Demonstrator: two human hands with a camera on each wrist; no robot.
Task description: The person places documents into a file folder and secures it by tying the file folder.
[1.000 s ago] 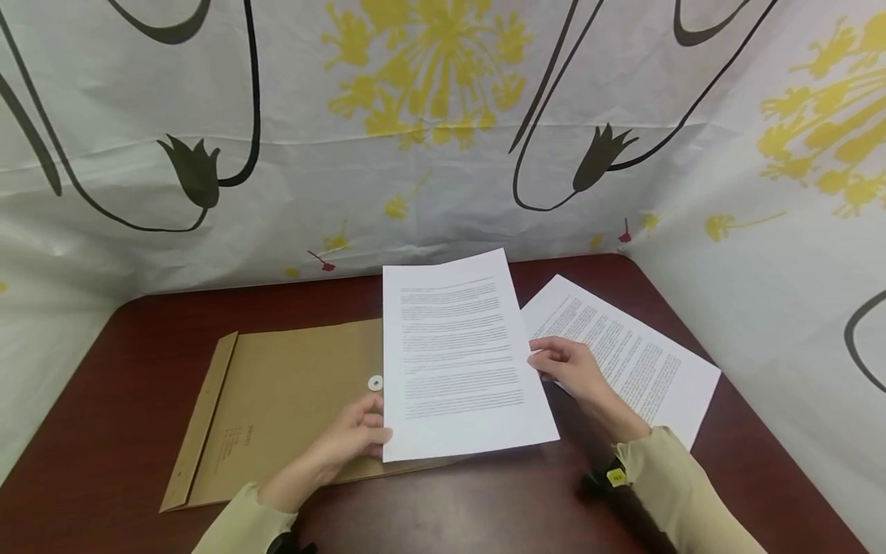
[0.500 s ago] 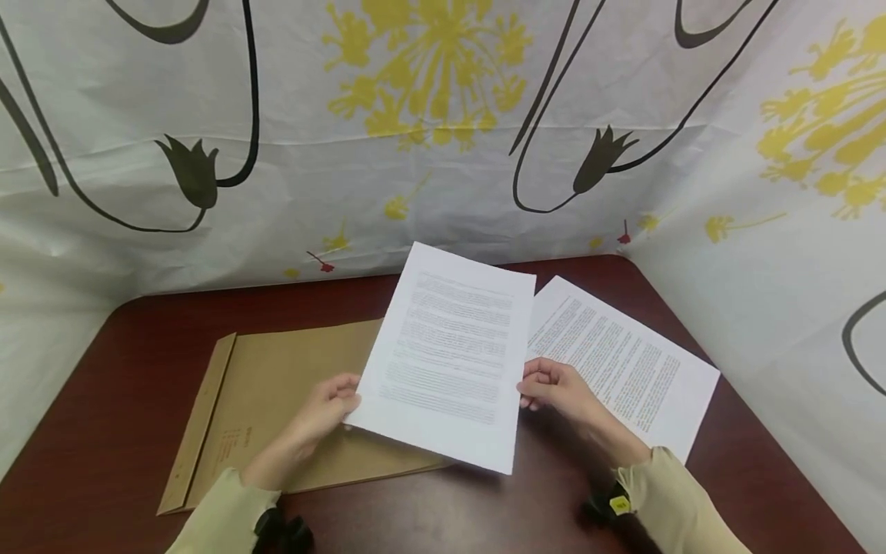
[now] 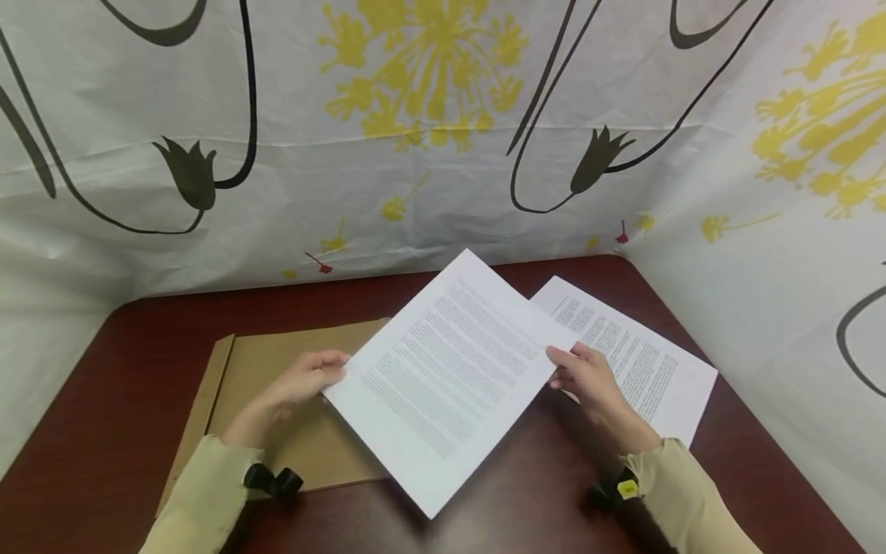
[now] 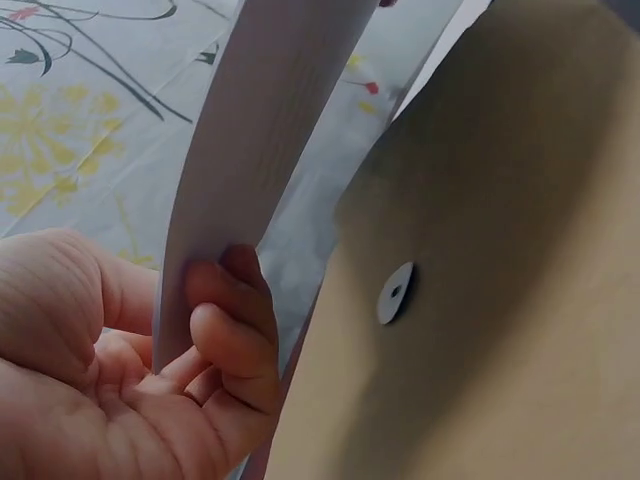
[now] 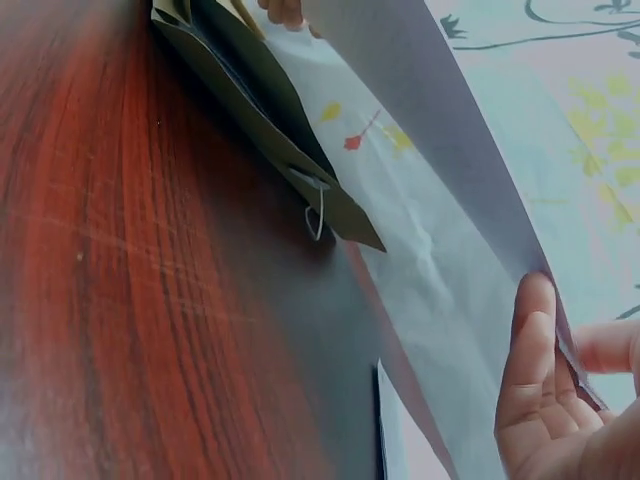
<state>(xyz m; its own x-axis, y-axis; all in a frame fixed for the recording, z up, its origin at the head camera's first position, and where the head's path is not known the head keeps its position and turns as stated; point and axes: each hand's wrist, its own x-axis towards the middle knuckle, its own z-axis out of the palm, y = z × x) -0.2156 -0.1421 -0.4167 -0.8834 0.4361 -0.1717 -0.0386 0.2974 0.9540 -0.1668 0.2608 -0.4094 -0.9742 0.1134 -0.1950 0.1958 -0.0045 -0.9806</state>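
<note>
Bench: dark red-brown bench point(image 3: 512, 492) spans the view left to right; white cloth point(image 3: 311, 115) printed with yellow flowers and dark stems hangs behind it.
Brown envelope: kraft envelope point(image 3: 325, 442) lies flat on the left half of the bench; a folded strip point(image 3: 200, 408) runs down its left end.
Envelope fittings: left wrist view shows a pale round button point(image 4: 397, 293) with a dark centre on its upper face; right wrist view shows a thin string loop point(image 5: 316, 215) near one end.
Envelope contents: in the right wrist view its layers stand apart along one edge; the gap is dark, and I cannot tell whether anything is inside.
Left sleeve: pale sleeve point(image 3: 208, 488) crosses the lower left of the envelope; black wrist device point(image 3: 273, 479) at the cuff.
Left hand: left hand point(image 3: 304, 378) pinches the left corner of the paper, thumb on the printed side, fingers curled behind.
Held paper: white printed paper point(image 3: 450, 377) is held up at a slant between the hands, above the bench and partly over the envelope; number of sheets unclear.
Right hand: right hand point(image 3: 584, 377) pinches the right corner, thumb on the printed side, fingers behind.
Second sheet: printed sheet point(image 3: 644, 362) lies askew on the bench, partly covered from view by the held paper and right hand.
Right sleeve: pale cuff point(image 3: 681, 492); device there bears a yellow tag point(image 3: 627, 488).
</note>
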